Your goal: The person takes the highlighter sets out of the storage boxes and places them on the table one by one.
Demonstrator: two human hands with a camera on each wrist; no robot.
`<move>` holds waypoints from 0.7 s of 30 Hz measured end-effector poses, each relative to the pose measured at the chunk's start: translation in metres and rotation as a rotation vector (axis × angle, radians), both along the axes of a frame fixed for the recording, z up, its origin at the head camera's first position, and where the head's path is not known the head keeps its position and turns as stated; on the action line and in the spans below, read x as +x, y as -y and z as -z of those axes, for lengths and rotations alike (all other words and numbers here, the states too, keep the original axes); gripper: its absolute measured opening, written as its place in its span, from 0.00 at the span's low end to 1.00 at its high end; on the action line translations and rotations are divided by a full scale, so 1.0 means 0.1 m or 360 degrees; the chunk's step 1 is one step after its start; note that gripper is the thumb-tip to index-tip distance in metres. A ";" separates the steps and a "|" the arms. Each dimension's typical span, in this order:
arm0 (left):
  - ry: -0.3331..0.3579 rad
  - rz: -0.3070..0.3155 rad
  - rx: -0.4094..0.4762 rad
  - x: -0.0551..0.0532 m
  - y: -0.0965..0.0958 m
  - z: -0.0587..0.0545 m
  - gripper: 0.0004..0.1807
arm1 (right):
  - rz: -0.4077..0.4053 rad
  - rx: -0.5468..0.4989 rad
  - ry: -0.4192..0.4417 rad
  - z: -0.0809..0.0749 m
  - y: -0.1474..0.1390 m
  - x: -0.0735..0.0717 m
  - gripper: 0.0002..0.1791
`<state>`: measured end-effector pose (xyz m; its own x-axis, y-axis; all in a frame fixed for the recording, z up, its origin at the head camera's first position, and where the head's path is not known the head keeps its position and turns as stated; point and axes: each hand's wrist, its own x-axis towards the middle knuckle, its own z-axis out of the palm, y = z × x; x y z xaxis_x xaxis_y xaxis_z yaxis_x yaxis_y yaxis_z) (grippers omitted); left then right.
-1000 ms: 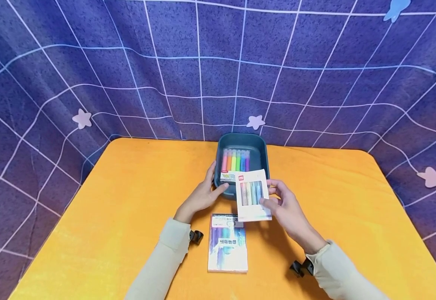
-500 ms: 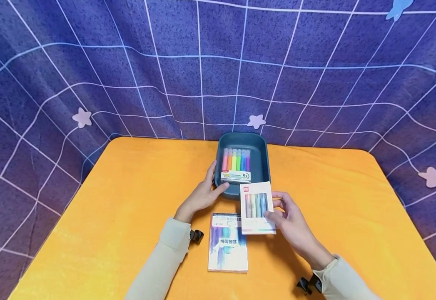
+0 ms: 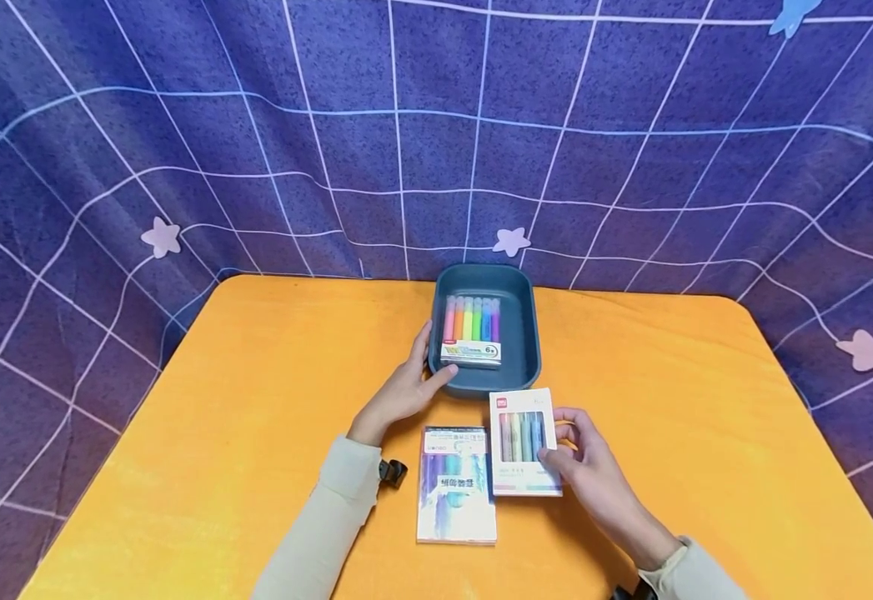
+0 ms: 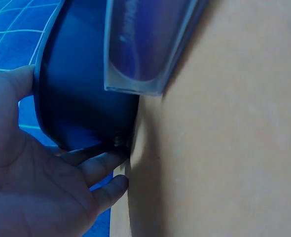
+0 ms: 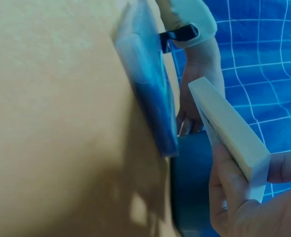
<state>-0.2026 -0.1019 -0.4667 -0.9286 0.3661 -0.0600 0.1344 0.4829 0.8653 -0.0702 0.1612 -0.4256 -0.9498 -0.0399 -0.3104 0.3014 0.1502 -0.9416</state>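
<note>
A dark teal tray stands near the back of the orange table. My left hand grips its near left corner, thumb by the rim and fingers along the outer side. Inside, toward the left, lies a clear pack of rainbow highlighters. My right hand pinches a white box of pens by its right edge, thumb on the front with its window of pastel pens. In the right wrist view the white box is seen edge-on, held off the table.
A flat, shiny pack with a purple-blue print lies on the orange tablecloth, in front of the tray and just left of the white box. A blue gridded curtain rises behind the table.
My right hand has drawn the white box from over the tray's near edge toward me and slightly right, uncovering the highlighter pack. The left hand stays at the tray's corner.
</note>
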 end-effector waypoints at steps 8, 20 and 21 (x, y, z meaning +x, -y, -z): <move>0.0002 -0.0002 -0.0009 0.00 0.01 0.00 0.51 | 0.0036 -0.0034 0.0074 0.10 -0.03 0.06 0.27; 0.0016 0.0000 -0.0029 -0.01 0.00 0.00 0.50 | 0.0071 -0.0044 0.0148 0.24 -0.05 0.13 0.27; 0.0016 0.0000 -0.0031 -0.01 0.01 0.00 0.51 | 0.0076 -0.0045 0.0152 0.25 -0.05 0.13 0.27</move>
<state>-0.2037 -0.1025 -0.4668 -0.9280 0.3647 -0.0762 0.1259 0.4997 0.8570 -0.0570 0.1661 -0.4504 -0.9170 -0.0054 -0.3988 0.3960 0.1075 -0.9119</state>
